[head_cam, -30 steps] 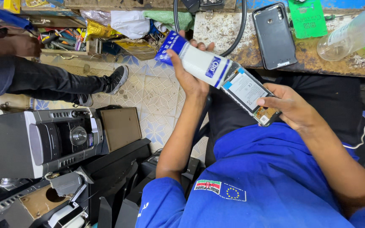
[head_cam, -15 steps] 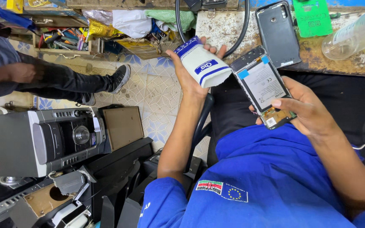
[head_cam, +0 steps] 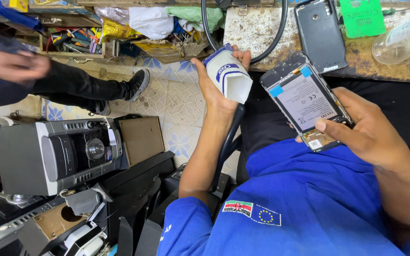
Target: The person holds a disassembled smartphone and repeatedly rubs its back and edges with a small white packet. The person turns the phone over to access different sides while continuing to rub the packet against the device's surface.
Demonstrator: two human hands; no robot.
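Left hand [head_cam: 214, 87] is closed around a white tube [head_cam: 228, 76] with blue markings, off the table's [head_cam: 247, 28] front edge. Right hand [head_cam: 364, 130] grips an opened phone [head_cam: 304, 99], back cover removed, over the lap. A phone back cover [head_cam: 320, 33] lies on the table.

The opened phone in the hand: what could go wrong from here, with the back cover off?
1. The right hand holds the opened phone over the lap, not over the bench; a slip could drop it to the tiled floor.
2. The battery and board lie bare, and a thumb rests near the lower board, so it might get pressed or smudged.
3. The left hand holds a white packet, so no hand is free.
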